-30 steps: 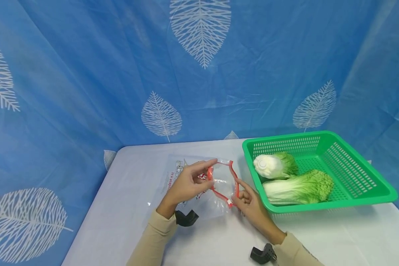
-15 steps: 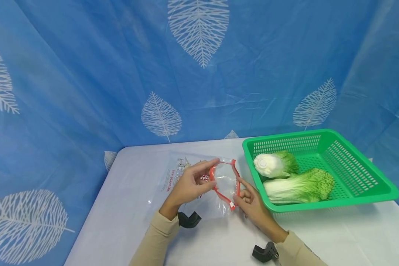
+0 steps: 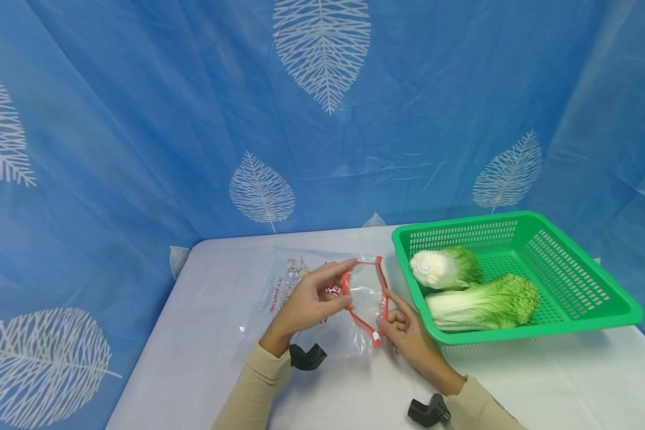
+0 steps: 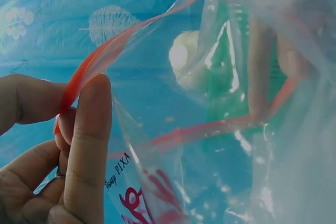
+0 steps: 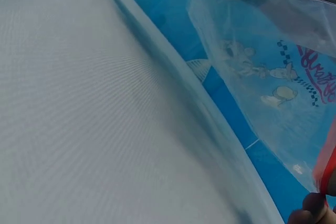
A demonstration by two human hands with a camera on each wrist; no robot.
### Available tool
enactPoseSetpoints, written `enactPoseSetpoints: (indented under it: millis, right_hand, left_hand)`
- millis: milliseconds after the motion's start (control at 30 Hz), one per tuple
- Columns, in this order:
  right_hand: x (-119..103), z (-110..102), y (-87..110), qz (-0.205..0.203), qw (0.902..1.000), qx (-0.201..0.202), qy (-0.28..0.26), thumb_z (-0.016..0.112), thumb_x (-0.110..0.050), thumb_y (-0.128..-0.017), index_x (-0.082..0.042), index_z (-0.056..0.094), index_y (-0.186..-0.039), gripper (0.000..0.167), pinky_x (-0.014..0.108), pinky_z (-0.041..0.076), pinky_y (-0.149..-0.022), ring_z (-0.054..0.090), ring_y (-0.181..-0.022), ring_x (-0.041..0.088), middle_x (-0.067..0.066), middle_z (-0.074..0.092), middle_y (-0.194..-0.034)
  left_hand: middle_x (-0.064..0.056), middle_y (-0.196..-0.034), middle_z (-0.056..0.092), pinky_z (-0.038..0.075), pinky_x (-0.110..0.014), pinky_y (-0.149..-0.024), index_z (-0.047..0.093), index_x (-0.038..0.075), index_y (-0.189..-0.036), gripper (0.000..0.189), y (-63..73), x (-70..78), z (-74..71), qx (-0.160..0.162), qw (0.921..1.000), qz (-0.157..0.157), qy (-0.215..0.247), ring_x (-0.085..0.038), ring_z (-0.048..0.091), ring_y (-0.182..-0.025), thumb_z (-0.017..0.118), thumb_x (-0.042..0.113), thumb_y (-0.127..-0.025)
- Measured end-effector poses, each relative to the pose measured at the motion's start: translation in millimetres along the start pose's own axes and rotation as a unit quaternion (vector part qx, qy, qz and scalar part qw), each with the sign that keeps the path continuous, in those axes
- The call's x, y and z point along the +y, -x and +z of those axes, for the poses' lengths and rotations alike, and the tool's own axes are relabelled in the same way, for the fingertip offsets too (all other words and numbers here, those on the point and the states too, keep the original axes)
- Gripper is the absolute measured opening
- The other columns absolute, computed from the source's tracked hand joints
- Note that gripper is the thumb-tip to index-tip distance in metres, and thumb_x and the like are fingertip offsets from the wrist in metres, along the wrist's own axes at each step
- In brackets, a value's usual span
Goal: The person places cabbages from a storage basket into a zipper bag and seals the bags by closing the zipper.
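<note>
A clear zip bag (image 3: 349, 343) with a red zip edge and printed pictures is held over the table, its mouth spread and facing right. My left hand (image 3: 309, 298) pinches the left side of the red edge between thumb and fingers; the left wrist view shows this grip (image 4: 79, 135) closely. On the opposite side, my right hand (image 3: 408, 337) pinches the red edge near a white slider (image 3: 376, 337). In the right wrist view the bag (image 5: 241, 72) hangs at the right, and only a few of my right fingers (image 5: 315, 211) show in the corner.
A green perforated basket (image 3: 580, 257) stands just right of my right hand, holding two Chinese cabbages (image 3: 481, 303). Everything rests on a white-covered table (image 3: 204, 334). Behind it hangs a blue cloth (image 3: 408, 107) with white leaf prints. Black devices (image 3: 307, 357) sit at both wrists.
Both hands have shifted slightly to the right together with the bag, whose mouth stays spread. The grips look the same, and the basket and cabbages have not moved.
</note>
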State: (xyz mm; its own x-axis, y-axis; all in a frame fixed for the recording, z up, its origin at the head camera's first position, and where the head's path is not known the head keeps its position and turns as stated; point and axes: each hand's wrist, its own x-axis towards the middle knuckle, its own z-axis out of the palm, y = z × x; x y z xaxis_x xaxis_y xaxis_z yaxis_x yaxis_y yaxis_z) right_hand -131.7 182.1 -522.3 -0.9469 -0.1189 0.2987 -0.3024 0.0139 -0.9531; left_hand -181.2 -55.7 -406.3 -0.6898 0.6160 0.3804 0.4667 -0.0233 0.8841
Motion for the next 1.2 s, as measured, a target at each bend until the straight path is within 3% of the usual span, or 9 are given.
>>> enactPoseSetpoints:
  millis: [167, 367, 533, 633, 767, 900, 1033, 1200]
  right_hand:
    - [3.0, 1.6, 0.6, -0.028, 0.9995, 0.001, 0.016, 0.063, 0.007, -0.096, 0.007, 0.037, -0.152, 0.062, 0.022, 0.04, -0.04, 0.046, -0.053, 0.001, 0.007, 0.056, -0.072]
    - [0.1, 5.1, 1.3, -0.01, 0.9993, 0.014, 0.034, 0.064, 0.0, -0.099, -0.001, 0.04, -0.154, 0.06, 0.023, 0.041, -0.042, 0.046, -0.053, 0.005, 0.004, 0.055, -0.071]
    - [-3.9, 8.1, 5.0, 0.011, 0.9984, 0.027, 0.048, 0.056, -0.01, -0.106, -0.011, 0.042, -0.156, 0.053, 0.027, 0.047, -0.048, 0.051, -0.054, 0.013, 0.006, 0.056, -0.072]
    - [-7.6, 8.5, 8.8, 0.001, 0.9978, 0.042, 0.052, 0.049, -0.012, -0.109, -0.011, 0.044, -0.155, 0.047, 0.029, 0.048, -0.049, 0.052, -0.055, 0.018, 0.007, 0.056, -0.071]
    - [-15.8, 8.5, 13.6, -0.028, 0.9954, 0.045, 0.08, 0.044, -0.011, -0.11, -0.014, 0.046, -0.155, 0.045, 0.03, 0.048, -0.05, 0.053, -0.058, 0.02, 0.007, 0.055, -0.071]
    - [-27.1, 8.7, 20.4, -0.021, 0.9931, 0.024, 0.113, 0.042, -0.011, -0.111, -0.021, 0.039, -0.159, 0.049, 0.03, 0.049, -0.049, 0.054, -0.058, 0.016, 0.004, 0.058, -0.073]
    - [-43.7, 8.3, 37.9, -0.039, 0.9832, -0.003, 0.178, 0.05, -0.007, -0.107, -0.021, 0.033, -0.161, 0.059, 0.024, 0.047, -0.047, 0.051, -0.054, 0.005, -0.005, 0.059, -0.072]
    - [-81.4, 4.3, 54.5, -0.123, 0.9532, -0.056, 0.271, 0.069, -0.002, -0.095, -0.011, 0.03, -0.162, 0.078, 0.013, 0.043, -0.051, 0.049, -0.058, -0.007, -0.019, 0.059, -0.079]
  left_hand:
    - [-0.014, -0.122, 0.059, 0.062, -0.044, -0.075, 0.047, 0.0, -0.152, 0.062, -1.6, -2.3, 1.5, -0.013, 0.9997, -0.003, 0.018, -0.022, 0.068, -0.103, 0.067, -0.004, -0.094]
    - [-0.014, -0.128, 0.058, 0.059, -0.055, -0.073, 0.044, -0.001, -0.153, 0.062, -2.0, -4.8, -0.4, -0.02, 0.9994, -0.014, 0.024, -0.021, 0.068, -0.102, 0.066, -0.003, -0.095]
    - [-0.015, -0.143, 0.053, 0.061, -0.045, -0.076, 0.045, 0.001, -0.153, 0.062, -1.5, -11.5, -1.7, -0.024, 0.9986, -0.015, 0.044, -0.025, 0.067, -0.105, 0.066, -0.002, -0.095]
    - [-0.015, -0.142, 0.054, 0.061, -0.034, -0.071, 0.045, 0.005, -0.154, 0.062, -1.0, -16.0, -1.0, -0.027, 0.9982, -0.013, 0.051, -0.03, 0.065, -0.103, 0.067, 0.001, -0.096]
    - [-0.015, -0.14, 0.054, 0.06, -0.033, -0.069, 0.045, 0.006, -0.154, 0.063, -0.2, -19.4, -1.6, -0.027, 0.9979, -0.01, 0.057, -0.029, 0.064, -0.102, 0.07, 0.009, -0.097]
    - [-0.013, -0.14, 0.055, 0.06, -0.033, -0.073, 0.045, 0.005, -0.154, 0.062, 0.9, -20.3, -5.3, -0.02, 0.9986, -0.012, 0.047, -0.027, 0.063, -0.104, 0.07, 0.011, -0.097]
    - [-0.013, -0.138, 0.055, 0.061, -0.033, -0.075, 0.047, 0.006, -0.154, 0.062, -0.8, -17.7, -5.6, -0.007, 0.9989, -0.015, 0.043, -0.036, 0.061, -0.104, 0.07, 0.007, -0.096]
    - [-0.014, -0.144, 0.052, 0.061, -0.036, -0.079, 0.046, 0.003, -0.153, 0.062, -0.2, -17.0, -7.8, -0.002, 0.9984, -0.02, 0.053, -0.037, 0.061, -0.105, 0.068, 0.002, -0.096]
